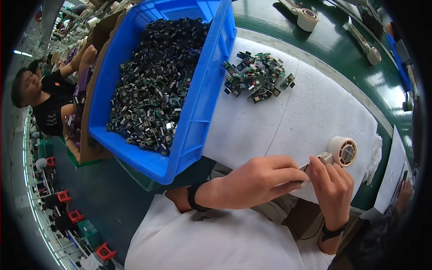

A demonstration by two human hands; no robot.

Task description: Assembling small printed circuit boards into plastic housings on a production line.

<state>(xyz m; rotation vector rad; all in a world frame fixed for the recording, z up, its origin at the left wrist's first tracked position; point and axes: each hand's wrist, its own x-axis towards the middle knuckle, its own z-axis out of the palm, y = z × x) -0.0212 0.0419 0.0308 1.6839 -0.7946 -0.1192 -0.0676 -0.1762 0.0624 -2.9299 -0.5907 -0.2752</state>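
A white handheld fan [343,151] with a round grilled head is in front of me, over the near right part of a white foam sheet [252,135]. My right hand [333,183] is closed around its handle just below the head. My left hand [258,181] reaches in from the left, fingers pinched together beside the handle. A small dark edge shows under its fingertips, too hidden to name. Beyond my hands, a loose pile of small green circuit boards [258,75] lies on the foam.
At left stands a large blue bin [186,130] holding a heap of small circuit boards [153,85]. More handheld fans [307,20] lie on the green surface [288,38] beyond the foam. Another person [47,99] sits past the bin, beside a cardboard box [96,96].
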